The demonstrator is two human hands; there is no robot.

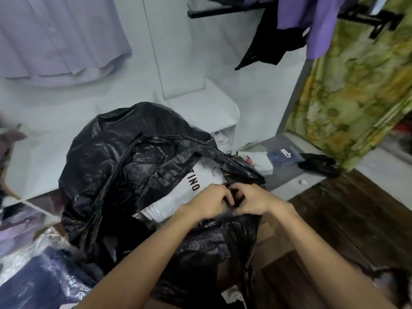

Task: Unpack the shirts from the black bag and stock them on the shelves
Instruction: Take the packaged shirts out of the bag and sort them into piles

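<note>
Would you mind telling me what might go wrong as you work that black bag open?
Both hands, left and right, pinch the thin plastic at the mouth of the black bag; pulling hard could rip it and spill the contents. The white packaged shirt lies right under the grip, so its clear wrapper might tear too. Loose items on the floor beside the bag could get trodden on.

The bag (pixel 124 166) is shiny black w/ a white pack (pixel 191 192) w/ black letters in its mouth. Right of the bag: green & yellow blotchy curtain (pixel 347 90), dark brown floor (pixel 347 219). Above the bag: pale purple shirts (pixel 60 36).
</note>
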